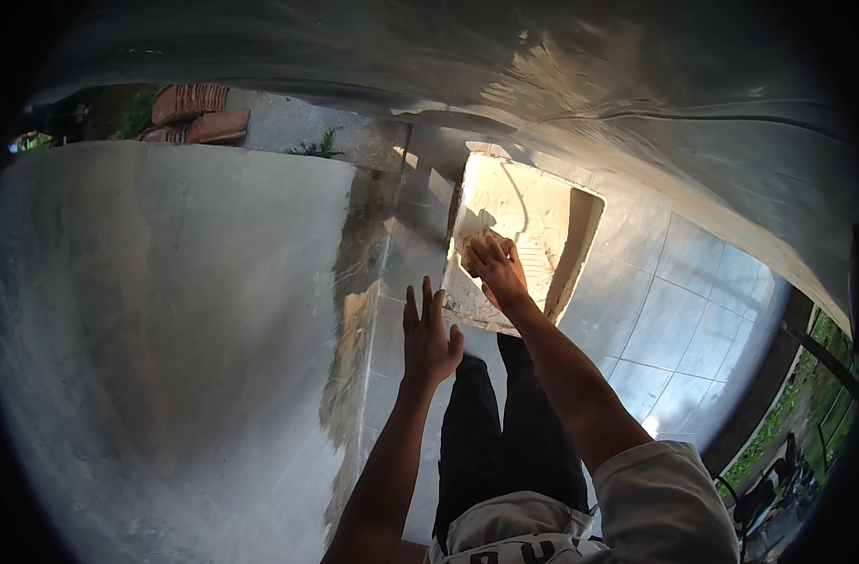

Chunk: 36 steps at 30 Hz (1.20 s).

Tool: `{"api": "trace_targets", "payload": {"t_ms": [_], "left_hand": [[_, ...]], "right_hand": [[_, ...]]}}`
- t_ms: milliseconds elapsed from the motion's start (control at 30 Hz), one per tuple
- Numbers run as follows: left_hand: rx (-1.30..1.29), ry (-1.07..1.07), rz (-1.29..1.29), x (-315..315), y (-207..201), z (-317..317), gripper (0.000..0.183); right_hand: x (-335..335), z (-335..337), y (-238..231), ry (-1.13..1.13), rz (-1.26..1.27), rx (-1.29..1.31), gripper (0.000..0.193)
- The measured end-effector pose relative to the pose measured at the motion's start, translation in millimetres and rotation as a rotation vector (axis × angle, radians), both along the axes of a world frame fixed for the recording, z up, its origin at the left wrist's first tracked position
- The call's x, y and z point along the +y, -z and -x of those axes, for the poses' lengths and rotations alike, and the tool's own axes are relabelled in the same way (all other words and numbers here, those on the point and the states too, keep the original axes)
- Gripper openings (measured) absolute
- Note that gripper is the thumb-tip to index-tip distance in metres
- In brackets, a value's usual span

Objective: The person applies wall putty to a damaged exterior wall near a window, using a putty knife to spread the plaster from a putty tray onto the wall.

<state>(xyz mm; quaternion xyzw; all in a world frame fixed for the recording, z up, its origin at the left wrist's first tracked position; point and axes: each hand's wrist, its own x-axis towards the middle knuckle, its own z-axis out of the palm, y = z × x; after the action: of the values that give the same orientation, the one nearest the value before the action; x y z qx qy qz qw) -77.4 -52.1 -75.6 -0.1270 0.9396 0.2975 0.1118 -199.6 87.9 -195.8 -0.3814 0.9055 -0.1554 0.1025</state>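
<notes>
In the middle stands a pale, rectangular basin (542, 211) with a ribbed patch on its sunlit inside and a worn, dirty rim. My right hand (497, 268) reaches over the near part of the basin, its fingers curled down toward the inner surface. Whatever lies under those fingers, if anything, is hidden from me. Just outside the basin's near left corner, my left hand (430, 338) is raised with its fingers stretched and spread, holding nothing. A thin, curved dark line crosses the basin's upper inside.
A large grey wall (185, 301) rises on the left, with a rough, stained edge. Grey tiles (669, 329) extend right of the basin. Stacked clay roof tiles (199, 117) lie at the far left. A dark sheet-like surface (354, 52) spans the top.
</notes>
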Motion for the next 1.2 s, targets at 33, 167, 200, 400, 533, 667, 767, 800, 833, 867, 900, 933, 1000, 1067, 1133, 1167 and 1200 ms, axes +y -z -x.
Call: {"api": "trace_targets", "payload": {"t_ms": [33, 167, 200, 400, 533, 667, 767, 800, 833, 867, 900, 933, 1000, 1067, 1133, 1167, 1200], "left_hand": [[-0.004, 0.0, 0.004, -2, 1, -3, 0.067], [-0.028, -0.009, 0.007, -3, -3, -10, 0.066], [-0.044, -0.011, 0.012, -3, -5, -11, 0.067], [-0.016, -0.075, 0.071, -16, -30, -27, 0.067], [0.055, -0.092, 0.102, -23, -62, -31, 0.068], [0.102, -0.15, 0.127, -23, -82, -32, 0.068], [0.133, -0.175, 0.16, -33, -102, -41, 0.068], [0.128, -0.166, 0.174, -39, -108, -48, 0.069], [0.147, -0.181, 0.189, -44, -115, -51, 0.069], [0.187, -0.183, 0.206, -45, -118, -52, 0.069], [0.227, -0.186, 0.226, -49, -123, -53, 0.069], [0.247, -0.205, 0.23, -52, -130, -53, 0.07], [0.274, -0.225, 0.261, -61, -144, -57, 0.072], [0.308, -0.233, 0.29, -75, -165, -60, 0.073], [0.355, -0.264, 0.317, -88, -189, -64, 0.071], [0.381, -0.277, 0.338, -97, -203, -64, 0.07], [0.394, -0.289, 0.343, -104, -217, -66, 0.068]], "right_hand": [[-1, -4, -1, 0.0, 0.004, -0.004, 0.059], [20, -34, 3, -0.012, -0.01, -0.019, 0.06], [29, -42, 7, -0.019, 0.012, -0.006, 0.059], [53, -63, -19, 0.021, 0.045, -0.303, 0.046], [59, -52, -22, 0.424, 0.046, -0.86, 0.035], [96, -25, 7, 0.67, 0.408, -1.329, 0.021], [89, -7, -26, 0.677, 0.679, -1.672, 0.036], [77, -4, -47, 0.564, 0.792, -1.746, 0.041], [69, 0, -70, 0.452, 0.903, -1.804, 0.047], [62, 4, -86, 0.428, 0.902, -1.791, 0.047], [50, 7, -103, 0.4, 0.99, -1.865, 0.051], [41, 10, -120, 0.366, 1.073, -1.939, 0.055], [19, 10, -156, 0.259, 1.131, -1.938, 0.055], [-6, 10, -190, 0.118, 1.184, -1.928, 0.059], [-34, 2, -224, 0.095, 1.167, -1.965, 0.062], [-52, -1, -242, 0.055, 1.146, -1.981, 0.064], [-65, -6, -261, 0.025, 1.145, -1.98, 0.066]]}}
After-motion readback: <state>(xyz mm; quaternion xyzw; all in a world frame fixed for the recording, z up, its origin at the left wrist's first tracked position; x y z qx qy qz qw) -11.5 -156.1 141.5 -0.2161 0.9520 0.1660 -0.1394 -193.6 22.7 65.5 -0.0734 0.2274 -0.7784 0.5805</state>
